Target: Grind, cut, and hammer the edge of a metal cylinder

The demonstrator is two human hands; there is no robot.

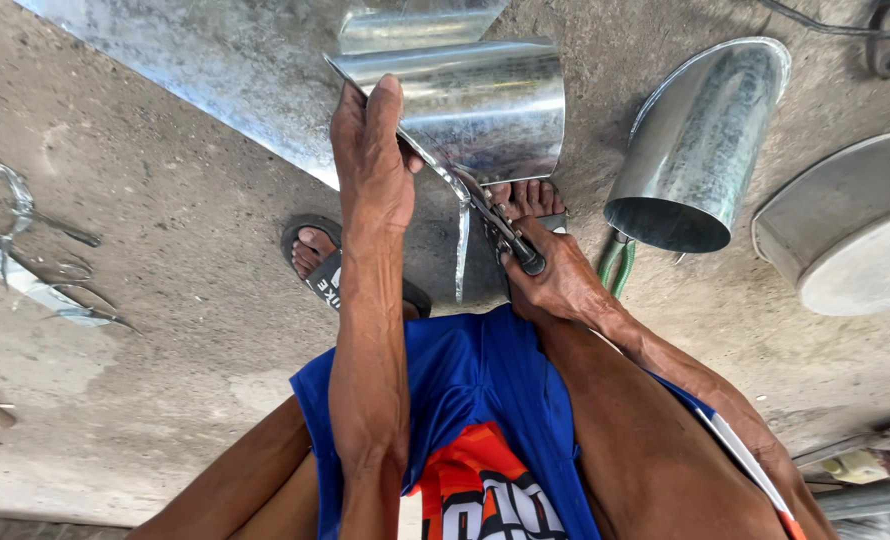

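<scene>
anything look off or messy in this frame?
Mostly offcuts. Curled, sharp-looking metal trimmings lie loose on the concrete floor at left. A thin strip dangles from the curved metal sheet, above a sandalled foot. The left hand grips the sheet bare; the right hand works the snips.

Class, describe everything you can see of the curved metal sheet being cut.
The curved metal sheet looks like thin, shiny galvanised steel, bent into a partial roll above the concrete floor. The left hand grips its near edge. Snips in the right hand bite into it, and a narrow cut strip hangs down.
</scene>
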